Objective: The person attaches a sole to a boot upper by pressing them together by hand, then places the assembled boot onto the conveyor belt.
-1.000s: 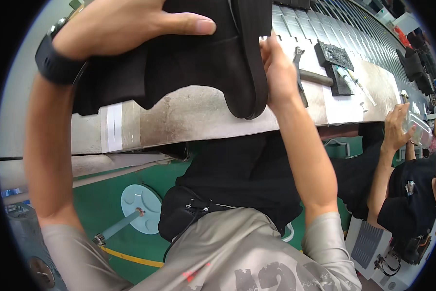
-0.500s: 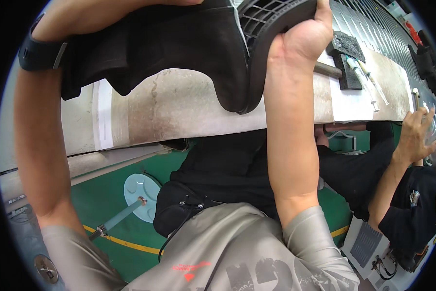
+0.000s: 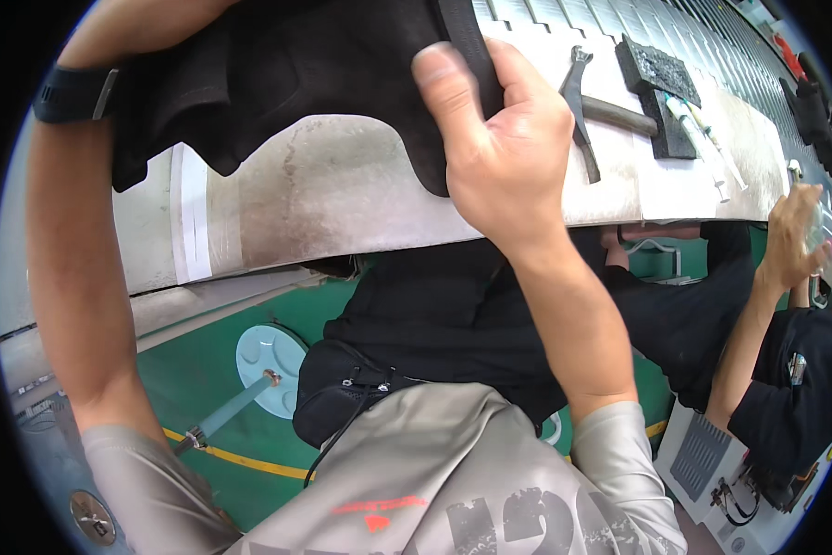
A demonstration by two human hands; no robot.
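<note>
A large black moulded piece (image 3: 314, 92) with a wavy lower edge is held up above the worktable, running out of the top of the view. My right hand (image 3: 504, 139) is closed on its right end, the thumb lying on the near face and the fingers partly hidden behind. At the upper left, my left hand (image 3: 157, 23) reaches to the same piece, with a dark band (image 3: 75, 94) on the wrist. Its fingers are out of sight past the top edge and behind the piece.
Right of the piece, a hammer (image 3: 578, 111) with a dark handle, rough black blocks (image 3: 656, 69) and two syringes (image 3: 702, 139) lie on the worktable (image 3: 295, 203). A co-worker's hand (image 3: 795, 236) holds something clear at the far right. A blue round-based stand (image 3: 268, 370) is below.
My right hand has come off the grille-like right side, moved left and down, and now grips the piece's end with the thumb in front. The piece has turned, hiding the grille and uncovering the hammer.
</note>
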